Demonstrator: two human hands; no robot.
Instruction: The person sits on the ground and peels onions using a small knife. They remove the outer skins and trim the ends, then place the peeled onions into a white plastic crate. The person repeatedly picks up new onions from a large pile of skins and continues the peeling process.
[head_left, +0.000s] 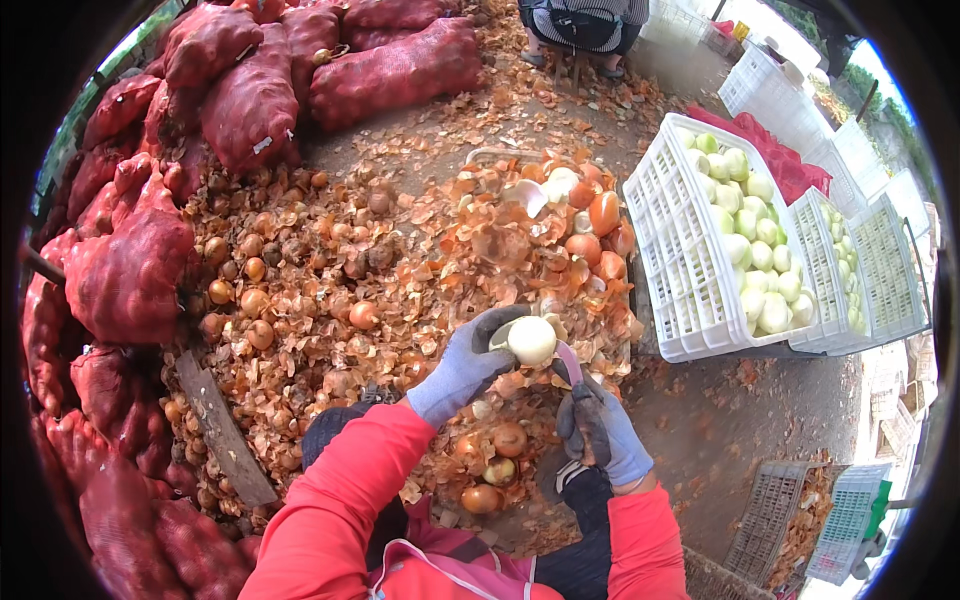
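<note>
My left hand (474, 360), in a grey and black work glove, holds a pale peeled onion (532, 340). A bit of loose skin hangs at the onion's upper right. In my gloved right hand (598, 424) is a knife (570, 363), its pinkish blade up against the onion's right side; the fingers cover its handle. Beyond my hands, unpeeled onions (604, 212) and dry skins lie heaped, with white peeled layers (527, 196) on top. Several brown onions (481, 499) rest on the skins below, between my legs.
A white plastic crate (679, 247) of peeled onions stands at the right, other crates (814, 262) beyond it. Red mesh sacks (127, 277) are piled at the left, near a wooden board (225, 431). A person (581, 26) sits at the top. Grey crates (765, 517) stand at lower right.
</note>
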